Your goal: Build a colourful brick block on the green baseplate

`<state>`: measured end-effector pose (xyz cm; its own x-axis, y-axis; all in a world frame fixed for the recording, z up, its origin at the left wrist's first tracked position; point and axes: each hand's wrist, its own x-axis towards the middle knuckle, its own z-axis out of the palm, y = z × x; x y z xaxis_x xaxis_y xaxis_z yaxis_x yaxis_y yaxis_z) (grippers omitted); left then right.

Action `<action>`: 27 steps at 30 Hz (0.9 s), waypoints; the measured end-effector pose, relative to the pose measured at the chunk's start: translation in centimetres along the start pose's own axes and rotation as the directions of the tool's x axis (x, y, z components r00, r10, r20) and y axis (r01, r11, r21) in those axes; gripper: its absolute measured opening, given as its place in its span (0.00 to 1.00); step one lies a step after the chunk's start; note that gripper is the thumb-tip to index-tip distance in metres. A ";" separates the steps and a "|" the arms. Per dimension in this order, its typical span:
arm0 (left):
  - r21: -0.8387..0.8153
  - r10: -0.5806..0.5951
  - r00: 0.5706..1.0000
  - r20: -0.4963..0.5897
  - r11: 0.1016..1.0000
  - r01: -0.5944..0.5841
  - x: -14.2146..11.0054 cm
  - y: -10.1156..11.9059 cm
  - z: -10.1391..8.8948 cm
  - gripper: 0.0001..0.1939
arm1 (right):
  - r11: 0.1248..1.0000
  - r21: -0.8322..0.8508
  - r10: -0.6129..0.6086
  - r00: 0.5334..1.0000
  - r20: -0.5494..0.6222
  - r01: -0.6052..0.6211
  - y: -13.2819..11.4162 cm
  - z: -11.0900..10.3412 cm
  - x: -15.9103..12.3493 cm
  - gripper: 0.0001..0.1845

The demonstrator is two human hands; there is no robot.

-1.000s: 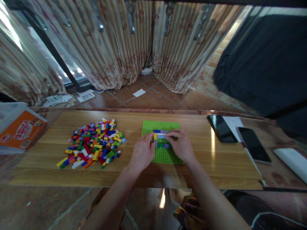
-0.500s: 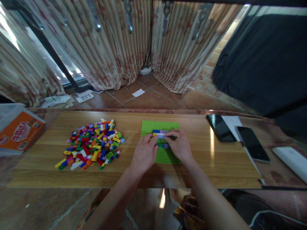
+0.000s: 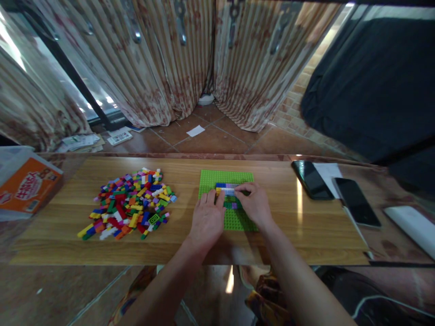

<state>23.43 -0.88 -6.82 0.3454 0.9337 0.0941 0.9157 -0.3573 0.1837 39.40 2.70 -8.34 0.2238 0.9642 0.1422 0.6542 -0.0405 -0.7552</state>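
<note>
A green studded baseplate (image 3: 210, 179) lies on the wooden table (image 3: 299, 226). A small block of bricks (image 3: 226, 189) in blue, yellow, white and purple stands on it. My left hand (image 3: 208, 219) rests on the plate's left part, fingers stretched toward the bricks' left end. My right hand (image 3: 254, 204) sits on the right, its fingertips pinched on the white brick on top of the block. A heap of loose coloured bricks (image 3: 131, 206) lies to the left.
Two dark phones (image 3: 311, 179) (image 3: 355, 201) lie at the table's right, on white paper, with a white flat object (image 3: 413, 224) beyond. An orange box (image 3: 27, 190) sits at far left. Curtains and tiled floor lie behind the table.
My left hand has flattened and slid a little toward me on the plate. My right hand stays at the top of the brick block.
</note>
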 end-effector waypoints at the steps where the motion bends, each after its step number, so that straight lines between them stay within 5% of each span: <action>1: 0.006 -0.006 1.000 0.009 1.000 0.005 0.0 0.1 -0.1 0.24 | 1.000 0.001 0.004 1.000 0.000 -0.004 -0.1 0.0 0.0 0.06; 17: 0.108 -0.039 0.998 0.045 0.994 0.034 0.2 1.2 -0.3 0.23 | 0.999 -0.035 0.000 1.000 0.007 0.001 0.2 0.3 0.3 0.05; 22: 0.027 -0.029 1.000 -0.001 0.999 0.029 0.0 0.6 0.1 0.23 | 0.995 0.063 -0.075 0.997 0.019 0.074 0.8 -0.1 0.2 0.08; 27: -0.178 -0.018 0.997 -0.078 0.984 0.003 0.0 -0.6 0.4 0.24 | 0.994 0.113 0.015 1.000 -0.024 -0.012 0.9 -0.4 0.6 0.14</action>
<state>23.01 -0.62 -7.34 0.3123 0.9352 0.1666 0.8660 -0.3524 0.3548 40.40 3.10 -8.68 0.2503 0.9571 0.1463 0.5658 -0.0220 -0.8242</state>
